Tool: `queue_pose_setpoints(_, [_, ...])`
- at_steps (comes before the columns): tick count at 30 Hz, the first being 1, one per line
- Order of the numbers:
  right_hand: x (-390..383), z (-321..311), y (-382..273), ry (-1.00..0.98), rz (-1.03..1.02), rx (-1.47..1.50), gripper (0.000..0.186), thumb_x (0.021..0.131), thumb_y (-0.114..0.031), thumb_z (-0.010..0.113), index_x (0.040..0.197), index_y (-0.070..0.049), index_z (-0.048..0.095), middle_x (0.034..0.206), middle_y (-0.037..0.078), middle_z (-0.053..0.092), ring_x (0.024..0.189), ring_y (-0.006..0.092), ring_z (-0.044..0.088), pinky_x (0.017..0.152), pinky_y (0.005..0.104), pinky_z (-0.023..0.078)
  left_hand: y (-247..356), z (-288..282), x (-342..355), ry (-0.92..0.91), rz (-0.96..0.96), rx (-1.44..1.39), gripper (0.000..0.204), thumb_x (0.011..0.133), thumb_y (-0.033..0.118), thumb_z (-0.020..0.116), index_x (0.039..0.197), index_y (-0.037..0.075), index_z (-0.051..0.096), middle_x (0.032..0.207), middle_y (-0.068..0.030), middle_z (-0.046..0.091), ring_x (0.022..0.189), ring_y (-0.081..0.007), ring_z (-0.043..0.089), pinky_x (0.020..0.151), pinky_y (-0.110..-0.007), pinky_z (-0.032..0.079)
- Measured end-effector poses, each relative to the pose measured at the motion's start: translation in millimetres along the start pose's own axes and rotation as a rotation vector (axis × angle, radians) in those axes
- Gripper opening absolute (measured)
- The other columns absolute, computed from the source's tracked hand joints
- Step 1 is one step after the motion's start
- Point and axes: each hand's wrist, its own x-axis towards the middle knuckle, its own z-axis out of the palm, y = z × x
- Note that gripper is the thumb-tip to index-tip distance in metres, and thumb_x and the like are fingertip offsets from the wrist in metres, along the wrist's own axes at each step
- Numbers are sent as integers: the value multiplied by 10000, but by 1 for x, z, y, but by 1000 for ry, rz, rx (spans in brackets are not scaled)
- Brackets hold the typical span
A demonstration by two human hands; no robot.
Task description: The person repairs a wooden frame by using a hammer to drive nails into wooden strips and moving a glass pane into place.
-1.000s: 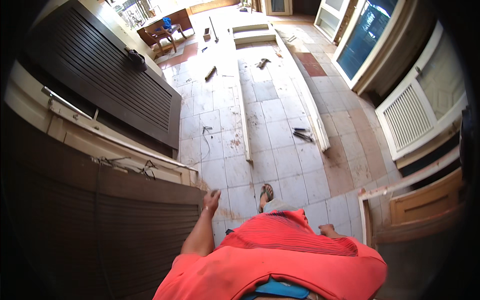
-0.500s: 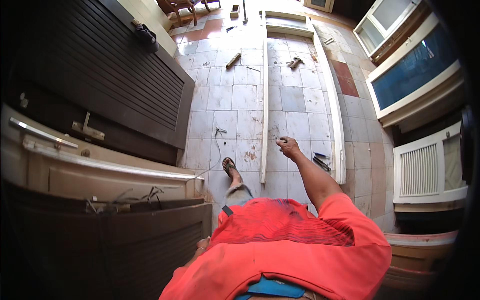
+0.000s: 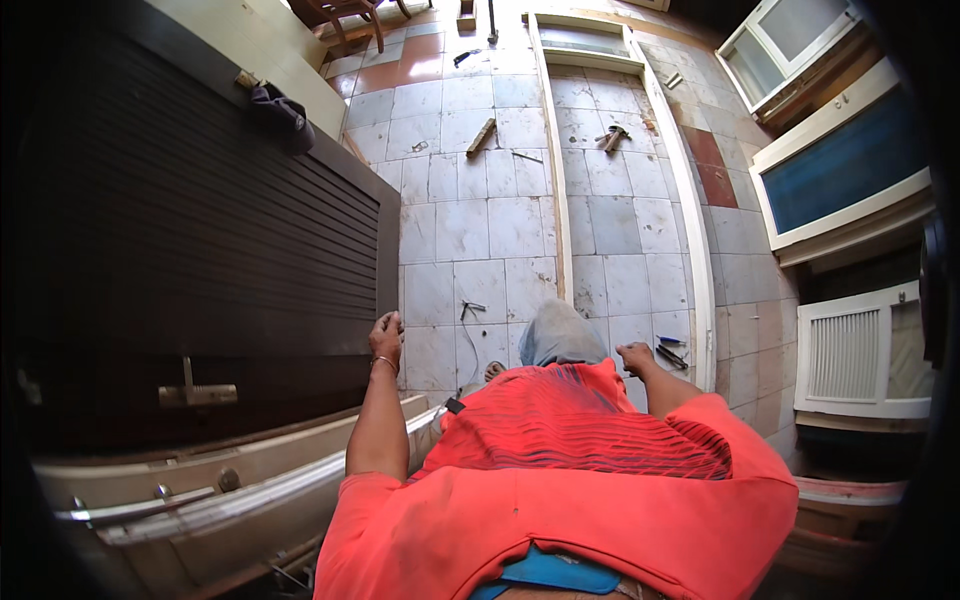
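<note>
My left hand (image 3: 386,338) hangs beside the near edge of a dark brown louvred door (image 3: 300,260), loosely curled with fingers a little apart and nothing visible in it. Whether it touches the door, I cannot tell. Out in front of my body, my right hand (image 3: 634,358) is closed, its fingers curled in; anything in them is hidden. Beside that hand, a blue slim tool and dark-handled tools (image 3: 670,355) lie on the tiles. A long white wooden frame (image 3: 692,230) stretches across the floor ahead, and my bent knee (image 3: 562,335) is over its left rail's near end.
A wood block (image 3: 480,137), a hammer-like tool (image 3: 613,138) and a thin cable with forked ends (image 3: 470,308) lie on the floor. A dark cap (image 3: 285,118) hangs on the left door. White-framed panels (image 3: 845,160) and a louvred shutter (image 3: 850,350) stand along the right.
My left hand has come forward from beside my body to the door's edge. My right hand has drawn back toward me. My view has shifted, and a knee now shows over the frame's end.
</note>
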Motion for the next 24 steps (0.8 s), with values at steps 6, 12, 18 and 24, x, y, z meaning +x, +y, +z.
queue_pose_setpoints(6, [72, -43, -55, -133, -65, -183, 250, 909, -186, 547, 1148, -164, 620, 1054, 100, 651, 900, 277, 662, 626, 380, 595, -6, 20, 113, -81, 17, 265, 268, 856, 263, 713, 1011, 45, 705, 814, -1, 658, 709, -81, 565, 621, -253, 474])
queue_pose_setpoints(12, [229, -126, -100, 42, -242, -330, 329, 828, -214, 613, 1155, -177, 635, 1054, 127, 676, 904, 306, 673, 720, 442, 557, -68, 4, 195, -142, -546, 38, 277, 889, 334, 659, 862, 62, 702, 724, -8, 621, 582, -125, 564, 525, -305, 464])
queue_pose_setpoints(18, [389, -269, -219, 83, -256, -284, 275, 906, -301, 524, 1089, -160, 675, 981, 169, 688, 881, 353, 673, 756, 462, 538, 3, 62, 228, -116, -291, 372, 273, 908, 327, 644, 1015, 77, 660, 794, -22, 630, 663, -153, 598, 549, -297, 491])
queue_pose_setpoints(24, [491, -422, -413, 175, -231, 394, 564, 842, -458, 629, 1171, 0, 634, 1166, 236, 627, 1088, 358, 607, 951, 377, 474, 122, 151, 338, 0, -382, 23, 325, 892, 319, 674, 1082, 58, 641, 874, -21, 637, 717, -155, 613, 585, -286, 512])
